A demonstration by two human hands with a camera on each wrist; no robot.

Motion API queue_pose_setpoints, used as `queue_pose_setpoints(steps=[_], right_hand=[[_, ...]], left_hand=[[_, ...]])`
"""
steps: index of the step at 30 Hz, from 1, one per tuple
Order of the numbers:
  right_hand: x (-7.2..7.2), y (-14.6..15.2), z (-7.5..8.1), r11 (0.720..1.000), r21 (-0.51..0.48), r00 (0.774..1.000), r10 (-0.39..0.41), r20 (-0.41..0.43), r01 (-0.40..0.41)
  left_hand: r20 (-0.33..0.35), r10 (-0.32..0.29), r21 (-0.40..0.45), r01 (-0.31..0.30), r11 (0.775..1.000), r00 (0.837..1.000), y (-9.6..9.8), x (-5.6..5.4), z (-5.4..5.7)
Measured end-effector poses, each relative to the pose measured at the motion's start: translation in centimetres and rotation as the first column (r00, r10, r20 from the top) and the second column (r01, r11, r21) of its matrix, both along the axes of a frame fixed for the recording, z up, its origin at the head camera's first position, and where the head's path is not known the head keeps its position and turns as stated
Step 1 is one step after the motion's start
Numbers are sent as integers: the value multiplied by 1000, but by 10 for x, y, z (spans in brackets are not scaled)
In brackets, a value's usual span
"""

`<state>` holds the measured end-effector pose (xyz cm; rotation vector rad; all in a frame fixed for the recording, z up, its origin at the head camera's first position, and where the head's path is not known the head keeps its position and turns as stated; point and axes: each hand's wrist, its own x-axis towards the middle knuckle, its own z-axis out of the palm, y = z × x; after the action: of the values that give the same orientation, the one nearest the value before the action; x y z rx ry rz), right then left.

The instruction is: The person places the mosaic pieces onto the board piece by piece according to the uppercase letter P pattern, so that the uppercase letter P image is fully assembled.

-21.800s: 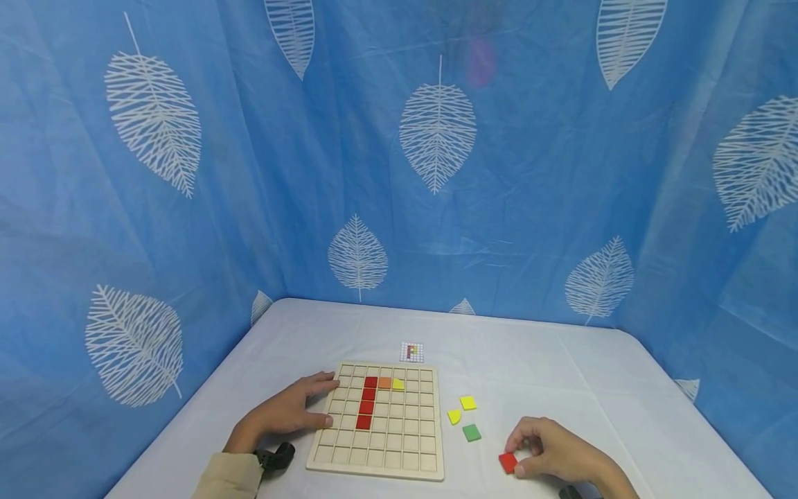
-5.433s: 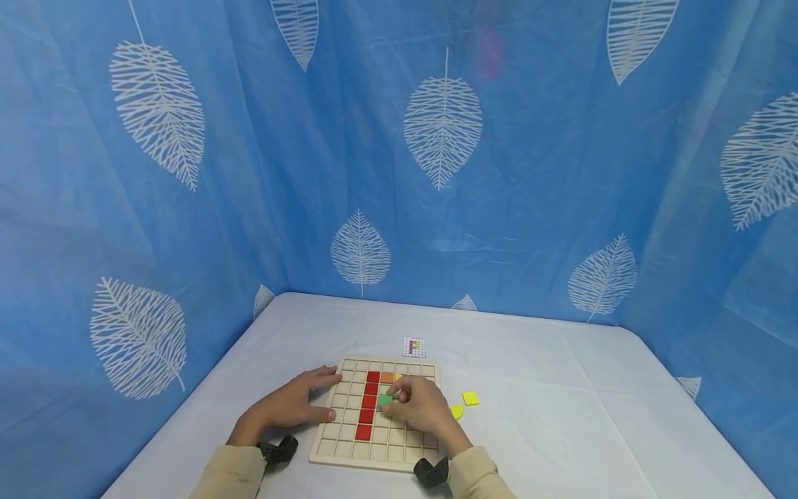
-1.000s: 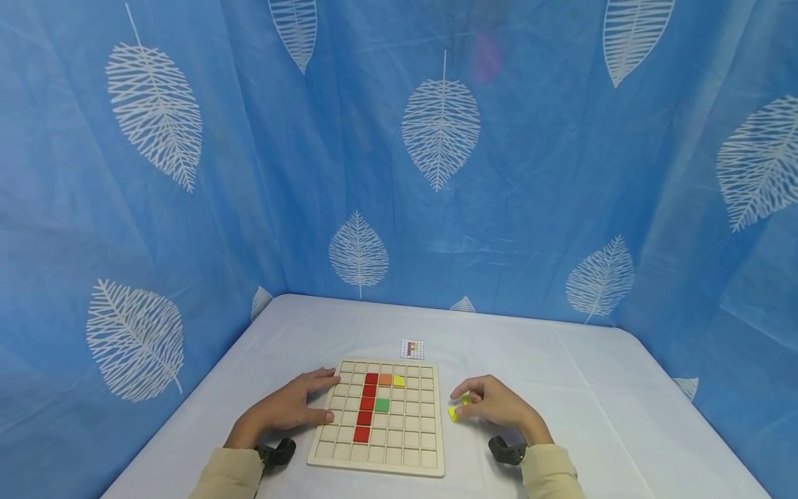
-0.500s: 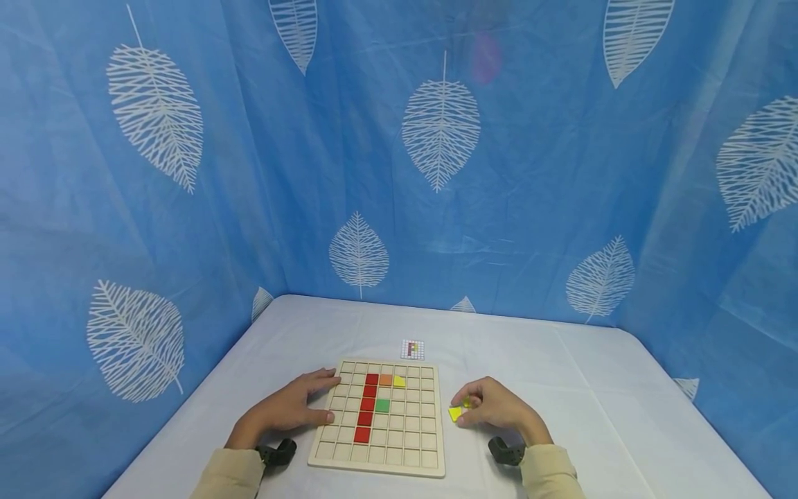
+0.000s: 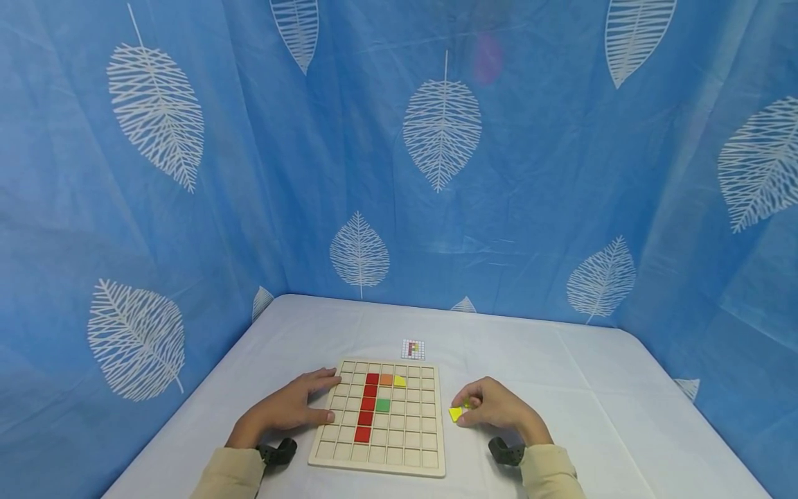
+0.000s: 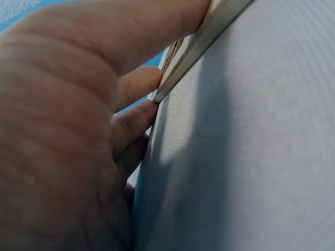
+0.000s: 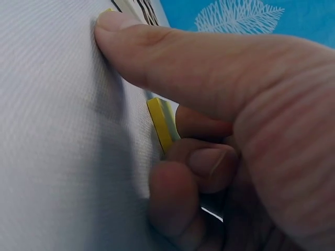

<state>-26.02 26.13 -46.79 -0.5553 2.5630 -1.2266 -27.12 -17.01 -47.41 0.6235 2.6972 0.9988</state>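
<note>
My left hand (image 5: 291, 403) rests at the left edge of a wooden grid board (image 5: 405, 466); its thumb and fingertips touch the rim, as the left wrist view shows. In the board's cells lie a column of red tiles (image 5: 366, 418), an orange tile (image 5: 386, 380), a yellow tile with one rounded corner (image 5: 400, 381) and a green tile (image 5: 383, 405). Right of the board, my right hand (image 5: 495, 403) pinches a yellow rounded-corner tile (image 5: 455, 414) at the tabletop between thumb and index finger. Mostly hidden behind those fingers is a yellow square tile (image 7: 161, 124).
Behind the board lies a small printed card (image 5: 413, 349) with a coloured grid pattern. A white cloth (image 5: 592, 402) covers the table. Blue curtains (image 5: 524, 229) with white leaf prints stand along the back and both sides.
Earlier, the right hand held a red tile, then the green one; both now lie in the board. It has since moved right and its fingers have drawn together on the yellow tile.
</note>
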Motion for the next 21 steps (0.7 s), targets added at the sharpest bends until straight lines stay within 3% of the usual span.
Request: queue_pose_setpoints(steps=[21], right_hand=[[-1,1,-3,999,35,999,25,-49,-23]], left_hand=[[10,0,4,0,1000,1000,0,2,3]])
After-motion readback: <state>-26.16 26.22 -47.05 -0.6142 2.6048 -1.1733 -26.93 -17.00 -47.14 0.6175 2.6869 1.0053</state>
